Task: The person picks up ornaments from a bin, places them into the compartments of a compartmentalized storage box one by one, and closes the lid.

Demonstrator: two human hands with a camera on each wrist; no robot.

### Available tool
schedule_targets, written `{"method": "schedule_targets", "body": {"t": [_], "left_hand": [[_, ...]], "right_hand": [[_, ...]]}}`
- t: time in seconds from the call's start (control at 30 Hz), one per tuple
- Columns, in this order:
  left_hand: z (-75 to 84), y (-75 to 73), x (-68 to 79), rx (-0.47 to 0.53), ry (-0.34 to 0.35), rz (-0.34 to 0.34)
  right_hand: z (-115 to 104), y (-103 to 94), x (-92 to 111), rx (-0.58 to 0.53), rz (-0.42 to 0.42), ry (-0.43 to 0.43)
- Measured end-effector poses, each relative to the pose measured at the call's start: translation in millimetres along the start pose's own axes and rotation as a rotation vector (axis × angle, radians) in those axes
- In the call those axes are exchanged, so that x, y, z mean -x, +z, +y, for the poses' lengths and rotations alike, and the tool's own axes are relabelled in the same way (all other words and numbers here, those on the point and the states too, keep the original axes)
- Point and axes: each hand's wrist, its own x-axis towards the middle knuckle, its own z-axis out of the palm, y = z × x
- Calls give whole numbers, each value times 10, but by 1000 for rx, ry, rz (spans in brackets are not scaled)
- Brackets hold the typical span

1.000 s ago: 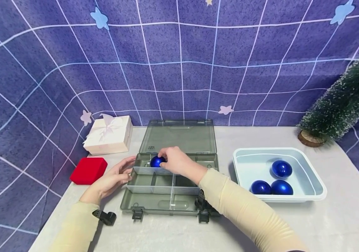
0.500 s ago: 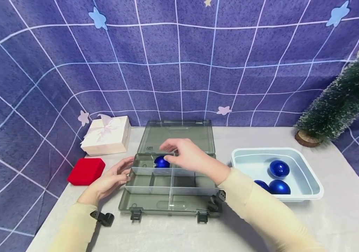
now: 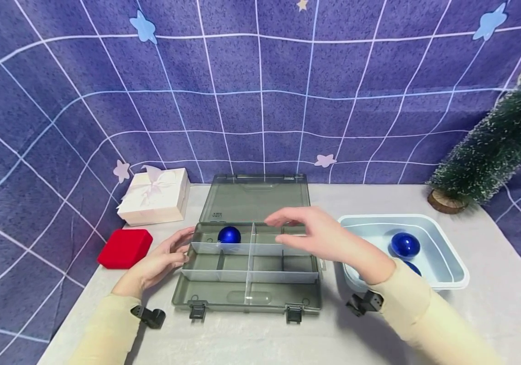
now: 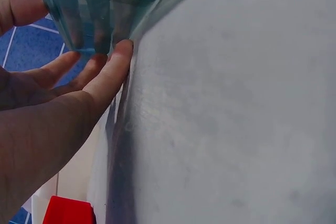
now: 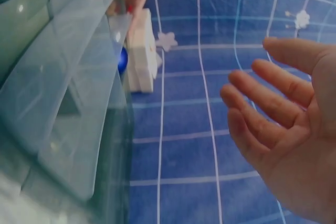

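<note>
A grey-green translucent compartment box lies with its lid laid back. One shiny blue ball sits in its back-left compartment. My left hand rests against the box's left side; in the left wrist view its fingers touch the wall without wrapping round it. My right hand hovers over the box's right part, fingers apart and holding nothing. The right wrist view also shows that hand bare, to the right of the dividers.
A pale blue tray on the right holds blue balls, partly hidden by my right arm. A small snowy tree stands behind it. To the left are a red box and a white gift box with a ribbon.
My right hand has let go of the blue ball in the back-left compartment and moved right toward the tray. The ball has rolled slightly within its compartment. My left hand stays put.
</note>
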Motion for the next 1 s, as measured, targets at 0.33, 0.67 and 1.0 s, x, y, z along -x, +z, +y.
{"method": "schedule_targets", "body": {"t": [0.33, 0.67, 1.0], "left_hand": [[14, -10, 16, 6, 1, -2], [11, -20, 34, 18, 19, -4], [-13, -3, 11, 10, 21, -12]], "right_hand": [[270, -281, 638, 0, 70, 4], [632, -515, 1188, 133, 100, 98], [997, -674, 1588, 114, -52, 202]]}}
